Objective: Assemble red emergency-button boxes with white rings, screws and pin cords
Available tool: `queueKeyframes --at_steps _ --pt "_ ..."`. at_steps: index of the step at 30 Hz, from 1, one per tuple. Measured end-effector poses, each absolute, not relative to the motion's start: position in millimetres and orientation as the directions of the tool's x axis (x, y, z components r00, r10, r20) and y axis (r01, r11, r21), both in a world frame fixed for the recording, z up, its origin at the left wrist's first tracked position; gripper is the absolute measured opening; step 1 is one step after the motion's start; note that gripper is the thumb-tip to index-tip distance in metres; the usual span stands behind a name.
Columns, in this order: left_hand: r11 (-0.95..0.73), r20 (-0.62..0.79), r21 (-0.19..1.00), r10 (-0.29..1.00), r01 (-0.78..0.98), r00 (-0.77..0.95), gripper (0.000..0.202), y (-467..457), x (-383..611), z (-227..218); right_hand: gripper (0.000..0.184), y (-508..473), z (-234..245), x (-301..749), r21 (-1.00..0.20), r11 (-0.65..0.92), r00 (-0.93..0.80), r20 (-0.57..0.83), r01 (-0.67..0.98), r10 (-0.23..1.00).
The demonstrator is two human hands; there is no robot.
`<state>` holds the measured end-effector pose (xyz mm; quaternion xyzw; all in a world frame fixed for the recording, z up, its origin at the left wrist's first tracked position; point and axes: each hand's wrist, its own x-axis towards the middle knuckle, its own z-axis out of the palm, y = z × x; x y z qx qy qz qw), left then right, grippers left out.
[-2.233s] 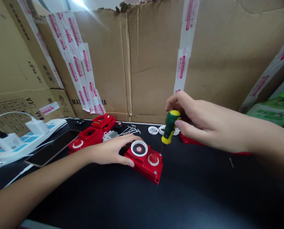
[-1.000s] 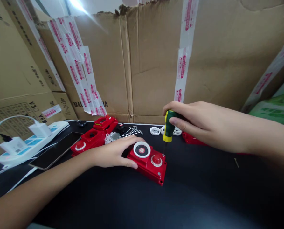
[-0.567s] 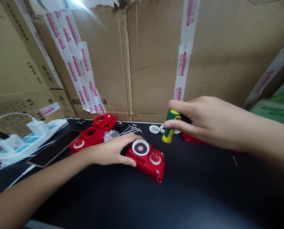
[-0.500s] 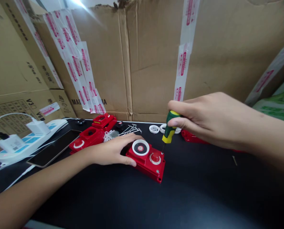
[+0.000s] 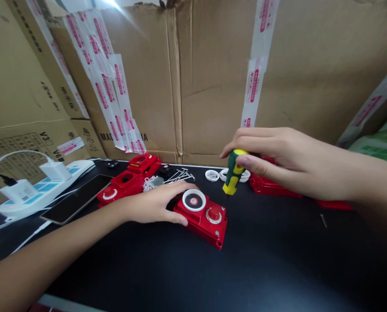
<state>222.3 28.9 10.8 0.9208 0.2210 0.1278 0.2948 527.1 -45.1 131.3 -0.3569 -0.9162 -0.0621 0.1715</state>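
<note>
"Power strip [image 5: 46, 188], phone [image 5: 78, 199], then?"

"Red housings [image 5: 125, 182] toward the back; then my left hand [image 5: 159, 201], thumb and fingers clamped on the left end of the red box [image 5: 200, 219]; box lies near the middle of the black tabletop [image 5: 245, 260], white-rimmed disc [image 5: 194, 201] and red knob [image 5: 214, 213] facing up."

"Further right?"

"Screwdriver [image 5: 233, 174], slightly tilted, tip down at the corner screw [image 5: 223, 209], box's back right; can't tell if it's seated; my right hand [image 5: 274, 158] closed around the handle, thumb pressed along its side."

"Past that?"

"Another red part [image 5: 271, 187] beyond my hand; thin loose screw [image 5: 323, 220], lying far right."
</note>
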Motion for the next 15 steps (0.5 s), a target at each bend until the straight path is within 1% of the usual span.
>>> queueKeyframes --at_steps 3,6,9,12,15 --pt "-0.728 0.105 0.595 0.491 0.341 0.865 0.075 28.3 222.6 11.4 0.034 -45.6 131.1 526.3 -0.093 0.762 -0.710 0.304 0.641 0.635" --pt "-0.722 0.099 0.596 0.499 0.351 0.861 0.077 27.7 222.9 12.0 0.034 -46.1 131.4 525.8 -0.128 0.754 -0.700 0.299 0.644 0.649" --pt "-0.729 0.099 0.593 0.488 0.342 0.867 0.075 27.6 222.8 12.3 0.037 -44.7 131.6 526.5 -0.104 0.738 -0.685 0.305 0.666 0.661" --pt "-0.731 0.098 0.596 0.476 0.332 0.874 0.073 27.3 222.5 12.8 0.040 -41.4 130.8 528.4 -0.044 0.715 -0.668 0.320 0.697 0.671" --pt "-0.732 0.095 0.595 0.475 0.333 0.875 0.073 26.6 222.3 13.4 0.040 -39.5 129.4 530.7 -0.001 0.683 -0.653 0.293 0.730 0.698"
